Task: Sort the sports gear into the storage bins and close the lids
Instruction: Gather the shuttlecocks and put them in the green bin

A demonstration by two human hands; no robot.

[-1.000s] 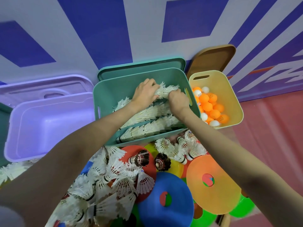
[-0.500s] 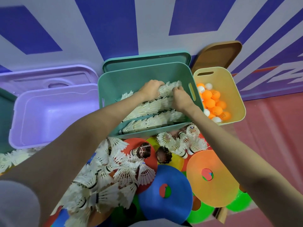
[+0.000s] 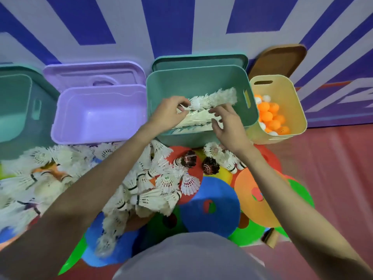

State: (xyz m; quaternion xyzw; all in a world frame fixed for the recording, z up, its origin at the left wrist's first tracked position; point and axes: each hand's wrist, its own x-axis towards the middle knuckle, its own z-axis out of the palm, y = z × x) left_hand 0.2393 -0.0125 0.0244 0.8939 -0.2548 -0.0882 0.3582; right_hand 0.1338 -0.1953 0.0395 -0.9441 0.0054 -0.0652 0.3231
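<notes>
We are laying stacked shuttlecocks (image 3: pixel 203 110) inside the green bin (image 3: pixel 201 81), our landmark. Our left hand (image 3: pixel 167 114) is pinching one stack's end, its grip clamped on it; our right hand (image 3: pixel 228 126) is hovering over the stacks, fingers apart. In our judgement, rows should be lying flat so the lid (image 3: pixel 199 60) behind can shut. Right of the green bin, the yellow bin (image 3: pixel 294 110) is holding balls (image 3: pixel 270 118); left, the purple bin (image 3: pixel 96 116) is showing nothing. Loose shuttlecocks (image 3: pixel 153 184) are lying in front.

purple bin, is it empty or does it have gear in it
Empty: the purple bin shows only its bare floor. Its lid is off, leaning behind it.
</notes>
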